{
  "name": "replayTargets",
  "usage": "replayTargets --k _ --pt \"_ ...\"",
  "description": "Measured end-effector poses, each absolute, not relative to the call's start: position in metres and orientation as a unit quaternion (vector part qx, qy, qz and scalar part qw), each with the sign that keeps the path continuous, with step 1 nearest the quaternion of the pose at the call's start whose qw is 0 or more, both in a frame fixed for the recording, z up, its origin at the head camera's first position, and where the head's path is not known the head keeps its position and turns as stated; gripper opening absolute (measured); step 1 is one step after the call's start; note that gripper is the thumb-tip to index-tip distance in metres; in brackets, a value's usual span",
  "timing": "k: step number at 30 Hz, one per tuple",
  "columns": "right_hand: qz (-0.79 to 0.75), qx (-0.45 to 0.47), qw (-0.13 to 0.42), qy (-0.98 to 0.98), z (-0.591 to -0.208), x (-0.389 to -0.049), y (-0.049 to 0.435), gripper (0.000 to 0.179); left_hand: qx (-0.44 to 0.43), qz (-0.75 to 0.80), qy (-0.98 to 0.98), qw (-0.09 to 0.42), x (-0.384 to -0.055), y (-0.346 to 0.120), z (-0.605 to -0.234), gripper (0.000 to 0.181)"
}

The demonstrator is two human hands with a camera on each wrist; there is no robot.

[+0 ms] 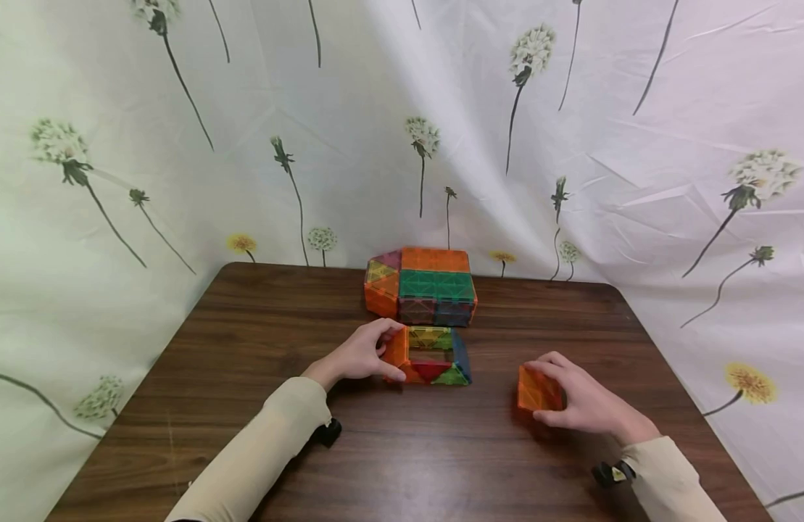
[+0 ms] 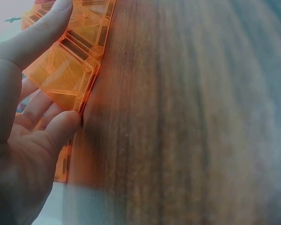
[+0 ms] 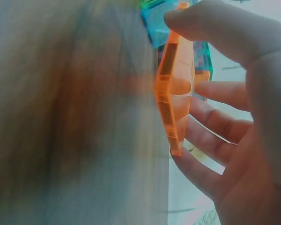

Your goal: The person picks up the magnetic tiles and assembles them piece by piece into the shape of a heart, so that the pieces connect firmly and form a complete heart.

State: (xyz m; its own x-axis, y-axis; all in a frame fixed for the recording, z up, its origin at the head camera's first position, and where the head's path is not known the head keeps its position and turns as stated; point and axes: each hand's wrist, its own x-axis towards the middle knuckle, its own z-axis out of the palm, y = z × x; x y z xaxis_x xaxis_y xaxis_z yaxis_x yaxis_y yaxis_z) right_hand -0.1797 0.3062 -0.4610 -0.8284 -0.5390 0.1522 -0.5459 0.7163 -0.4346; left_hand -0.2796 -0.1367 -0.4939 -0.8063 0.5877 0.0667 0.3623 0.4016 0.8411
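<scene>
On the table, my left hand [image 1: 359, 353] grips the orange left end of a low, open-topped ring of magnetic tiles [image 1: 431, 373]. Its sides lean inward, in orange, red, green, yellow and blue. In the left wrist view the thumb and a finger press the edges of the ring's orange tiles [image 2: 61, 77], whose bottom edges meet the wood. Off to the right, my right hand [image 1: 587, 395] holds an orange magnetic tile [image 1: 537, 391] by its edges. Seen edge-on in the right wrist view, this orange tile [image 3: 165, 89] is tilted between thumb and fingers, over the table.
Behind the ring stands a larger closed block of magnetic tiles [image 1: 436, 286], with orange, green, yellow and purple faces. The dark wooden table [image 1: 402, 457] ends at a white cloth [image 1: 375, 145] printed with dandelions. Both wrists wear small black devices.
</scene>
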Motion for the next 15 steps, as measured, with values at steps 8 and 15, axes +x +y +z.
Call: replayTargets --k 8,15 --pt "0.247 0.318 0.023 -0.915 -0.451 -0.205 0.278 0.071 0.29 0.465 0.828 0.119 -0.279 -0.137 -0.493 0.083" --pt "0.273 0.352 0.057 -0.893 -0.445 -0.226 0.242 0.069 0.299 0.461 0.828 0.115 -0.279 -0.138 -0.493 0.082"
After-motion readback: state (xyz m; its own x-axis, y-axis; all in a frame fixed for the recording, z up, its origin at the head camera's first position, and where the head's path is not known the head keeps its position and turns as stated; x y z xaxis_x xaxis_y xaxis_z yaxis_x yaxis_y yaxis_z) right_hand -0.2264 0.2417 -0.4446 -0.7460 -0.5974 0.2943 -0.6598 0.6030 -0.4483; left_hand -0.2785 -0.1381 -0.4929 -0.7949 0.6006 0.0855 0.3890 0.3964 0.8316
